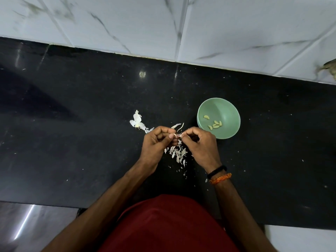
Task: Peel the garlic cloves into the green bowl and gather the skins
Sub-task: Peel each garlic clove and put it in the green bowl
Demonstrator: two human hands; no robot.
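Black stone makes up the counter point(72, 142), which runs across the view below a wall point(236, 24) of white, grey-veined tiles. Both hands meet above the counter's middle. The left hand point(156, 142) has its fingers curled in, and its thumb and fingertips pinch a small garlic clove point(177, 136) with papery skin still on it. The right hand point(201, 144) is curled too, its fingertips pinching the same clove from the other side, so the two hands touch at the clove. How much skin is left on the clove is too small to tell.

Directly under the hands lies a loose heap of white skins point(179, 152), with smaller flakes scattered toward the person. Two longer curled strips point(179, 126) lie just beyond the fingertips. To the left of the hands sits the husk point(137, 121) of the garlic head, white and splayed open, with a thin trail of skin reaching toward the left hand.

The green bowl point(227, 110) stands on the counter just right of the right hand, close to its knuckles but apart from them. Inside it lie several peeled cloves point(215, 124), pale yellow-green, most clustered together and one a little apart.

The right wrist wears a black band point(217, 170) and an orange thread point(221, 178). A dark red shirt point(169, 224) fills the bottom.
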